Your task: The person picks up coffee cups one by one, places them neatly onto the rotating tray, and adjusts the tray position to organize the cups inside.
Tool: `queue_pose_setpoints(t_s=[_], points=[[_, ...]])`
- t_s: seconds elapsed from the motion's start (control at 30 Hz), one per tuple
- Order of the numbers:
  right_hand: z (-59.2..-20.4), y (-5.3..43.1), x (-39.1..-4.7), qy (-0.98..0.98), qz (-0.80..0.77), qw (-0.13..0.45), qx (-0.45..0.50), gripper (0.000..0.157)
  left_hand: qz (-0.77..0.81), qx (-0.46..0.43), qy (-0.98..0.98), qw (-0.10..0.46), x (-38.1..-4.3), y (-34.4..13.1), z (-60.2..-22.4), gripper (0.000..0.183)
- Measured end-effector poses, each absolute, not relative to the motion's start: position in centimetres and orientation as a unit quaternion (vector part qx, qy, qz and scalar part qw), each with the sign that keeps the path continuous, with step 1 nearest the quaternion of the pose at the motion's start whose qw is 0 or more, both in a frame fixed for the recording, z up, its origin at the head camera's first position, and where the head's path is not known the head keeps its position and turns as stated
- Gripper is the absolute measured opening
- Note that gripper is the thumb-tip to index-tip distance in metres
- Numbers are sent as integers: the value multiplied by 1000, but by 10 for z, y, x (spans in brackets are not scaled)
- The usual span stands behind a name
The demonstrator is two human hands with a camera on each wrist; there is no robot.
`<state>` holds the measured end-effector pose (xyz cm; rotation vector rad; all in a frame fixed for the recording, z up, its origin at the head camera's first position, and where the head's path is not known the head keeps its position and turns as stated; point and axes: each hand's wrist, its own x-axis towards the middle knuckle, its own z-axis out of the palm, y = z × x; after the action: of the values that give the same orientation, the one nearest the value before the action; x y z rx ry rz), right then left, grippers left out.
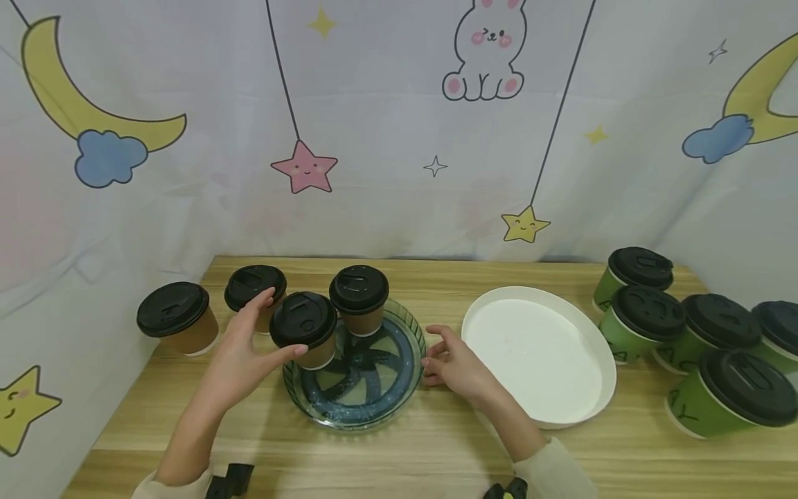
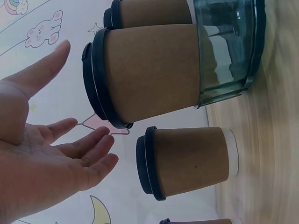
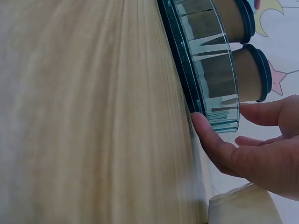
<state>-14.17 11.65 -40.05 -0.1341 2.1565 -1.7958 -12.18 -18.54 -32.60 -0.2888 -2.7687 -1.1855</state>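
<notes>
In the head view my left hand (image 1: 240, 360) has thumb and fingers spread around the near brown paper cup (image 1: 303, 326), with a gap to it in the left wrist view. This black-lidded cup stands upright in a round, blue-green glass dish (image 1: 408, 388), beside a second brown cup (image 1: 359, 298). My right hand (image 1: 455, 364) is at the dish's right side, fingers loosely bent. In the right wrist view its fingertips (image 3: 198, 119) meet the dish's lower edge, while another finger lies right at the rim. Two more brown cups, a back one (image 1: 255, 285) and a left one (image 1: 179, 315), stand on the table.
A round white tray (image 1: 539, 353) lies right of the glass dish, close to my right forearm. Several green cups with black lids (image 1: 717, 391) stand in a cluster at the far right. A printed cloth (image 1: 386, 222) hangs behind the wooden table (image 1: 349, 464).
</notes>
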Motion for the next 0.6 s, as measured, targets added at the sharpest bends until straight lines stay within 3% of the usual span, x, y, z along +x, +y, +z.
queue_pose_setpoints(t_s=[0.23, 0.47, 0.6], points=[[-401, 118, -141, 745, -643, 174, -39, 65, -397, -98, -911, 61, -121, -188, -326, 94], [-400, 117, -141, 756, -630, 171, -42, 56, -394, -96, -912, 58, -121, -190, -325, 94], [-399, 116, -140, 751, -634, 177, -44, 65, -397, -93, -911, 59, -120, -193, -325, 94]])
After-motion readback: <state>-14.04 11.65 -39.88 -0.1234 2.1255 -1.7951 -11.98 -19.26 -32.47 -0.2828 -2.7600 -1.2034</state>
